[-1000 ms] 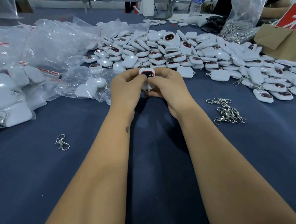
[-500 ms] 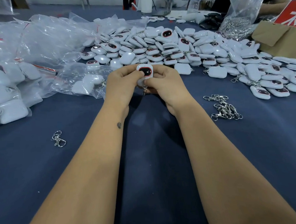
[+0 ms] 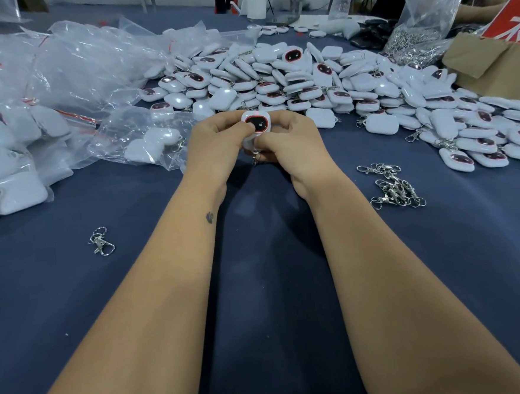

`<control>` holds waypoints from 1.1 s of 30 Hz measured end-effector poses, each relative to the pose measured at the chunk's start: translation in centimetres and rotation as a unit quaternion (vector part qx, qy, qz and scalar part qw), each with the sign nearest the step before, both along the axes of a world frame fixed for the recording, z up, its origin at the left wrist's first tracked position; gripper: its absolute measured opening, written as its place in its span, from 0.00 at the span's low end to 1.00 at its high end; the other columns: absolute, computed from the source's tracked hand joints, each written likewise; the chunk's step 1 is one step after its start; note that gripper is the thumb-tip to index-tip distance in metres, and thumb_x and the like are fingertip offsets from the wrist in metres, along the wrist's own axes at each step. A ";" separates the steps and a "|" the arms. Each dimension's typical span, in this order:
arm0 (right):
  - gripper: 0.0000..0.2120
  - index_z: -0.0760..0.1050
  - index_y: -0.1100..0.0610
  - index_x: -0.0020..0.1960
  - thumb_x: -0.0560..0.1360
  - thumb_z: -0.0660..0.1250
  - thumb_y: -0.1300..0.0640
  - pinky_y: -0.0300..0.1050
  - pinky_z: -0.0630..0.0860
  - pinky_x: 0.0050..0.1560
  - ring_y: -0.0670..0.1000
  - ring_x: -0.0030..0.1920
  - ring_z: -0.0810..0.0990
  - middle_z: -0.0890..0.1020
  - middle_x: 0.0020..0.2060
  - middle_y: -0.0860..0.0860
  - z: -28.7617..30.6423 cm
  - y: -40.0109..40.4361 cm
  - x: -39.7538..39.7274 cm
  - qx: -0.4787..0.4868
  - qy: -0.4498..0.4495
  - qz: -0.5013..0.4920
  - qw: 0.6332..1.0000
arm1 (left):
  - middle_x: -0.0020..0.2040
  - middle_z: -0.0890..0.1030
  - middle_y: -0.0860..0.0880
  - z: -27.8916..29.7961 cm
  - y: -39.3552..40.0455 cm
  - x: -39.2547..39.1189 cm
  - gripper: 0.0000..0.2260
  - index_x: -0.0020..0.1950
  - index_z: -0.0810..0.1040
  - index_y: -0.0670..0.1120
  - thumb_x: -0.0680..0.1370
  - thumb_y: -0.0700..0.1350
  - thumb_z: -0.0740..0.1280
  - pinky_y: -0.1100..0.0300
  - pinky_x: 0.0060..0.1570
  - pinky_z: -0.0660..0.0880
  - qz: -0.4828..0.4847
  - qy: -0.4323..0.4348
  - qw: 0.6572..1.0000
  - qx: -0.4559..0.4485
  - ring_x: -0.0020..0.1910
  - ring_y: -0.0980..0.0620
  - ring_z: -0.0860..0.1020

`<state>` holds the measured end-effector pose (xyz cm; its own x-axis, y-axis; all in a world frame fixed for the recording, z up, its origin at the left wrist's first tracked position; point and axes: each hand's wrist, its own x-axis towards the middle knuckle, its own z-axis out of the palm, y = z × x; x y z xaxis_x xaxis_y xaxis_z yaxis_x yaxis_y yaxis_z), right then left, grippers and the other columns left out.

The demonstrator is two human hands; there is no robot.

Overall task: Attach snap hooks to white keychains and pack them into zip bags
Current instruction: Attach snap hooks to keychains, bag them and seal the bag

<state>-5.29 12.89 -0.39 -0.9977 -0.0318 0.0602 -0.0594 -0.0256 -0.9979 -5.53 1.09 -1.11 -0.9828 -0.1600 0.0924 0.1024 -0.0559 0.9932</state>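
**Hook going on, keychain pinched at frame centre**

Your left hand (image 3: 217, 138) and right hand (image 3: 292, 142) both pinch one white rounded-square plastic keychain with a dark red-rimmed face (image 3: 256, 124), held just above the dark blue cloth table (image 3: 274, 288) at upper centre of the frame. Face is up and towards you, so the loop end sits low between your thumbs. That's where the small silver metal snap hook (image 3: 255, 159) hangs, mostly hidden by your fingers; can't tell if it's fully clipped.

Layout looks deliberate:
- Loose pile of silver snap hooks (image 3: 393, 187) at right of centre, near your right hand, for the next pick.
- Heap of white keychains (image 3: 306, 79) across the upper centre and right, within reach.
- Clear zip bag holding a few finished keychains (image 3: 144, 140) just left of your left hand, probably the drop target.
- One stray snap hook (image 3: 102, 241) at centre left, well apart from the rest.

Likely next: confirm the clip, then bag it.
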 end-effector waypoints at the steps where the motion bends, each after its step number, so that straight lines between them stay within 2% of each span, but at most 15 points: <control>1: 0.17 0.77 0.65 0.58 0.71 0.67 0.73 0.43 0.81 0.43 0.54 0.43 0.83 0.84 0.46 0.64 0.0 0.0 0.0 -0.001 -0.002 0.001 1.000 | 0.49 0.85 0.45 0.0 0.0 0.0 0.08 0.54 0.83 0.45 0.76 0.37 0.69 0.61 0.52 0.78 0.001 -0.001 1.000 -0.003 0.48 0.50 0.82; 5: 0.15 0.78 0.62 0.57 0.71 0.67 0.72 0.43 0.80 0.42 0.53 0.42 0.83 0.84 0.43 0.59 0.0 -0.1 0.0 -0.014 -0.006 0.000 1.000 | 0.50 0.85 0.45 0.5 0.5 0.5 0.07 0.50 0.83 0.47 0.76 0.38 0.68 0.52 0.57 0.79 0.025 0.016 0.999 0.013 0.53 0.45 0.83; 8: 0.14 0.76 0.60 0.55 0.73 0.64 0.72 0.43 0.80 0.41 0.53 0.41 0.82 0.83 0.42 0.55 -0.1 -0.1 -0.4 -0.025 -0.016 -0.023 0.999 | 0.47 0.84 0.50 1.4 0.7 1.2 0.08 0.47 0.83 0.47 0.75 0.38 0.64 0.59 0.50 0.80 0.062 0.089 0.989 0.105 0.50 0.51 0.82; 9: 0.13 0.76 0.60 0.53 0.73 0.63 0.72 0.43 0.80 0.41 0.53 0.42 0.83 0.83 0.42 0.54 -0.1 -0.1 -0.5 -0.029 -0.021 -0.030 0.999 | 0.45 0.83 0.51 1.6 0.7 1.5 0.09 0.45 0.83 0.48 0.74 0.39 0.63 0.60 0.48 0.79 0.091 0.116 0.984 0.098 0.48 0.52 0.81; 11: 0.12 0.76 0.57 0.50 0.73 0.63 0.72 0.44 0.80 0.44 0.53 0.44 0.83 0.83 0.41 0.52 -0.1 -0.1 -0.6 -0.034 -0.024 -0.039 0.998 | 0.42 0.82 0.53 1.7 0.1 1.8 0.09 0.43 0.82 0.50 0.72 0.42 0.62 0.60 0.46 0.77 0.184 0.152 0.971 -0.011 0.44 0.56 0.79; 13: 0.13 0.77 0.55 0.48 0.72 0.64 0.71 0.45 0.80 0.48 0.50 0.42 0.82 0.83 0.36 0.47 -0.2 -0.2 -0.7 -0.034 -0.020 -0.048 0.998 | 0.48 0.82 0.52 1.4 -0.8 1.6 0.10 0.48 0.81 0.50 0.73 0.44 0.61 0.58 0.50 0.74 0.262 0.146 0.929 -0.216 0.50 0.54 0.78; 15: 0.13 0.77 0.53 0.47 0.72 0.65 0.71 0.43 0.78 0.45 0.47 0.38 0.79 0.82 0.31 0.43 -0.1 -0.2 -0.6 -0.045 -0.014 -0.049 0.998 | 0.56 0.80 0.48 0.8 -1.4 1.2 0.13 0.56 0.81 0.49 0.74 0.45 0.62 0.54 0.52 0.73 0.239 0.062 0.877 -0.412 0.58 0.45 0.75; 16: 0.13 0.76 0.53 0.47 0.73 0.65 0.71 0.41 0.78 0.42 0.46 0.37 0.79 0.82 0.31 0.43 -0.1 -0.2 -0.6 -0.053 -0.010 -0.049 0.997 | 0.59 0.79 0.46 0.5 -1.3 1.0 0.14 0.59 0.80 0.48 0.74 0.44 0.63 0.53 0.50 0.72 0.206 0.021 0.859 -0.468 0.60 0.43 0.75; 19: 0.12 0.76 0.55 0.49 0.73 0.66 0.71 0.35 0.77 0.39 0.43 0.37 0.80 0.83 0.37 0.45 0.0 -0.1 -0.4 -0.068 0.005 -0.053 0.996 | 0.57 0.80 0.45 -0.3 -0.6 1.1 0.16 0.60 0.79 0.47 0.73 0.39 0.62 0.55 0.42 0.66 0.145 -0.005 0.833 -0.533 0.56 0.41 0.76; 21: 0.12 0.75 0.58 0.53 0.73 0.66 0.71 0.33 0.76 0.39 0.43 0.39 0.80 0.83 0.41 0.48 0.1 -0.1 -0.2 -0.076 0.013 -0.061 0.995 | 0.55 0.81 0.47 -0.2 -0.3 1.2 0.16 0.58 0.79 0.48 0.72 0.37 0.63 0.55 0.42 0.67 0.127 0.014 0.848 -0.514 0.54 0.43 0.77; 23: 0.12 0.73 0.60 0.55 0.75 0.66 0.71 0.34 0.77 0.39 0.45 0.38 0.79 0.82 0.41 0.51 0.3 -0.3 -0.2 -0.120 0.018 -0.065 0.990 | 0.51 0.82 0.50 0.0 0.0 1.3 0.15 0.57 0.79 0.50 0.73 0.39 0.64 0.54 0.45 0.73 0.123 0.026 0.885 -0.448 0.52 0.45 0.78; 26: 0.10 0.68 0.62 0.54 0.77 0.64 0.72 0.44 0.82 0.51 0.52 0.41 0.81 0.79 0.45 0.58 0.6 -0.7 0.0 -0.229 0.023 -0.038 0.973 | 0.41 0.82 0.53 0.5 0.3 1.5 0.13 0.53 0.81 0.50 0.72 0.40 0.64 0.53 0.46 0.78 0.125 0.020 0.943 -0.309 0.45 0.46 0.81; 28: 0.10 0.68 0.62 0.53 0.77 0.64 0.73 0.49 0.81 0.56 0.54 0.43 0.83 0.79 0.47 0.59 0.6 -1.0 0.2 -0.249 0.030 -0.019 0.968 | 0.40 0.83 0.51 0.8 0.3 1.5 0.13 0.51 0.82 0.50 0.71 0.39 0.64 0.50 0.46 0.81 0.114 0.003 0.976 -0.186 0.42 0.46 0.82; 29: 0.09 0.69 0.62 0.52 0.77 0.64 0.73 0.48 0.81 0.56 0.54 0.43 0.83 0.79 0.46 0.58 0.5 -1.1 0.2 -0.245 0.032 -0.011 0.969 | 0.41 0.83 0.49 0.9 0.2 1.4 0.12 0.50 0.81 0.50 0.71 0.38 0.65 0.50 0.43 0.81 0.115 -0.001 0.984 -0.133 0.39 0.47 0.82; 33: 0.10 0.70 0.61 0.52 0.76 0.66 0.72 0.42 0.82 0.47 0.50 0.40 0.84 0.81 0.43 0.56 0.2 -1.2 0.2 -0.181 0.027 -0.008 0.983 | 0.38 0.81 0.49 1.3 -0.2 1.3 0.10 0.46 0.80 0.50 0.73 0.34 0.67 0.63 0.28 0.75 0.140 0.012 0.990 0.021 0.29 0.56 0.78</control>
